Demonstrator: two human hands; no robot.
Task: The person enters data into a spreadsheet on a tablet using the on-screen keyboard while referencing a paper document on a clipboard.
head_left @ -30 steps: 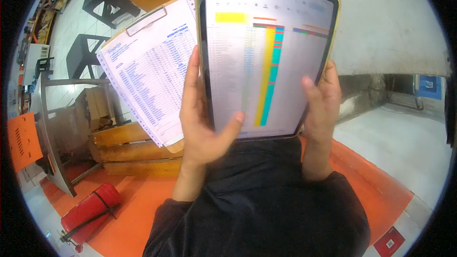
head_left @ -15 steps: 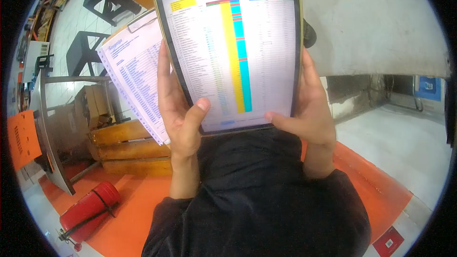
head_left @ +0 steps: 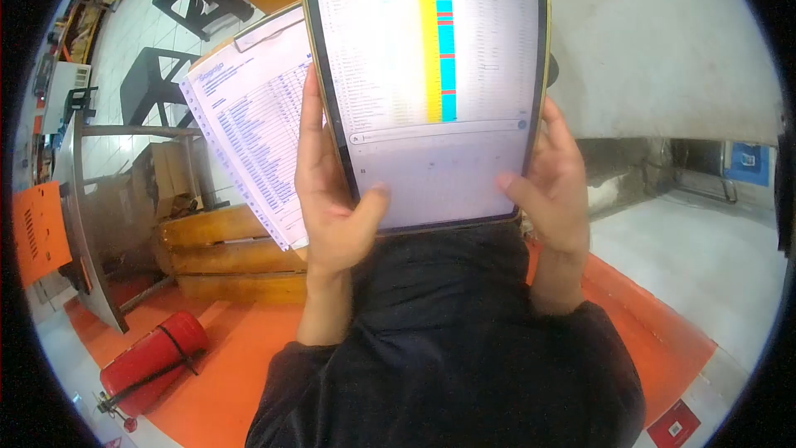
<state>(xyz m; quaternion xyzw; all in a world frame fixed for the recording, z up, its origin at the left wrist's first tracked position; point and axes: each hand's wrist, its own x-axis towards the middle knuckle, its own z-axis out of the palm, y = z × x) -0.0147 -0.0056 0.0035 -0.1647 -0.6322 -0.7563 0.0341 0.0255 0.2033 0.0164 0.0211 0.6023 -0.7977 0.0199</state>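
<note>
Gripping a gold-rimmed, rectangular glass tablet (head_left: 427,95) with fingers (head_left: 310,108) of left hand (head_left: 333,220) and right hand (head_left: 557,191), risking mistyping through thumb slips.

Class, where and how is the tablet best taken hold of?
Probably low on its two long edges, left hand and right hand coming from opposite sides: the tablet is flat and taller than wide, so that grip leaves most of its screen uncovered.

Bright tablet screen (head_left: 424,90), fisheye-curved edges, black vignetted corners
</note>
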